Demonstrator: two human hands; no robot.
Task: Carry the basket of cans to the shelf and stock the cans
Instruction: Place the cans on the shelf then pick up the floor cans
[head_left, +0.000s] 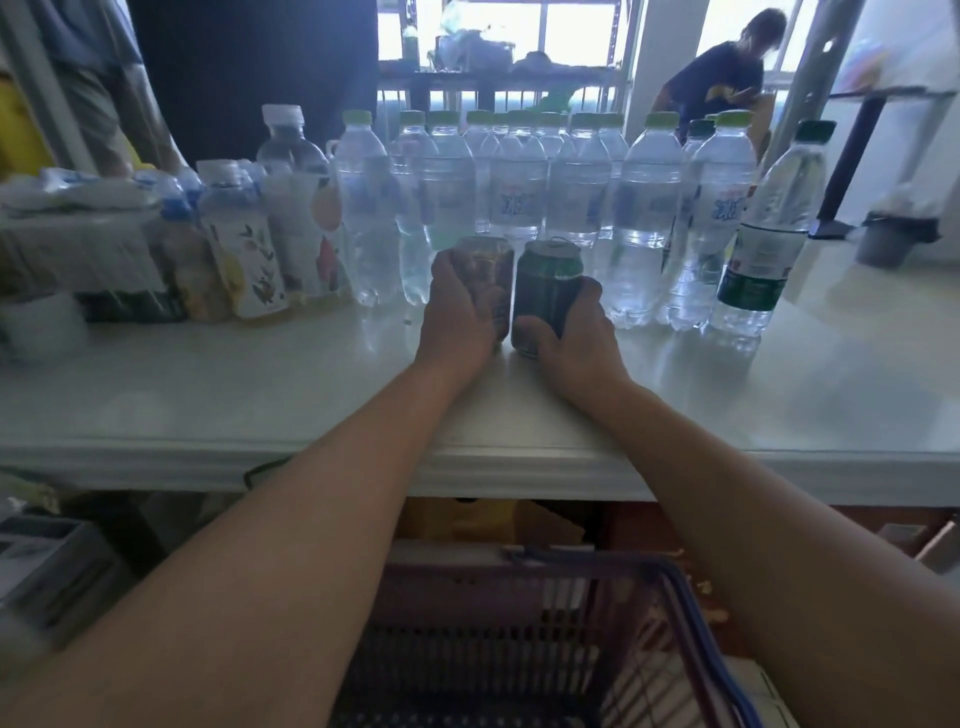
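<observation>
While both forearms are reaching out over the front edge of the white shelf (779, 395), each hand is gripping one can. The left hand (457, 312) is wrapping around a brownish can (488, 265), with the fingers curling over its left side and the can tilting slightly. The right hand (576, 332) is closing on a dark green can (550, 280), with the thumb pressing low on the can's front and the fingers curving around its right side. The two cans are standing side by side, just apart or barely touching; the blur is making that hard to tell. Whether their bases are resting on the shelf is also unclear, since the hands are covering them.

Just behind the green can, a long row of clear water bottles (519, 182) with pale green caps is standing upright. To the left of the brownish can, a few juice bottles (244, 244) with printed labels are standing close together, and beyond them a wrapped pack of bottles (78, 218) is sitting at the shelf's left end.

Below the shelf's front edge, between the person's forearms, the basket (467, 649) is sitting with its dark mesh wall and blue rim showing. A second person (722, 78) in a dark shirt is standing well behind the bottles, at the far right.
</observation>
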